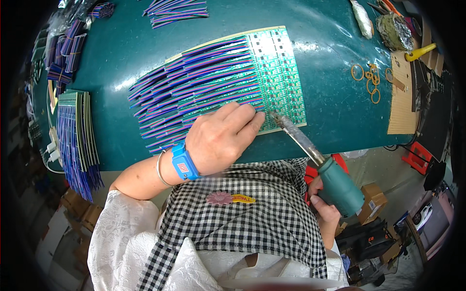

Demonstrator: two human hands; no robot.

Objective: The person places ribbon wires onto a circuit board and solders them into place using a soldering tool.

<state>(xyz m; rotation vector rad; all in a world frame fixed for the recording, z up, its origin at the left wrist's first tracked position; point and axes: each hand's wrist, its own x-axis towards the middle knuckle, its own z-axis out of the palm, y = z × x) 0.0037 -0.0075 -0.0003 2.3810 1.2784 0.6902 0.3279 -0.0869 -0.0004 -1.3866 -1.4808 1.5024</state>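
A green circuit board panel (272, 53) lies on the table, with rows of small parts on its right side. Several flat multicoloured wires (204, 77) in blue, red and black run across it to the left. My left hand (221, 136) rests over the panel's near edge, fingertips pinched on the end of one such wire. A blue strap and a bangle circle that wrist. In my right hand (324, 206) is a green-handled soldering iron (340, 186); its dark tip is at the panel, just right of my left fingertips.
More wired panels (77, 131) hang over the table's left edge, near bundled wires (73, 46). Loose wires (177, 12) lie at the far edge. Rubber bands (373, 80), cardboard (403, 106) and a foil-wrapped roll (394, 30) are on the right.
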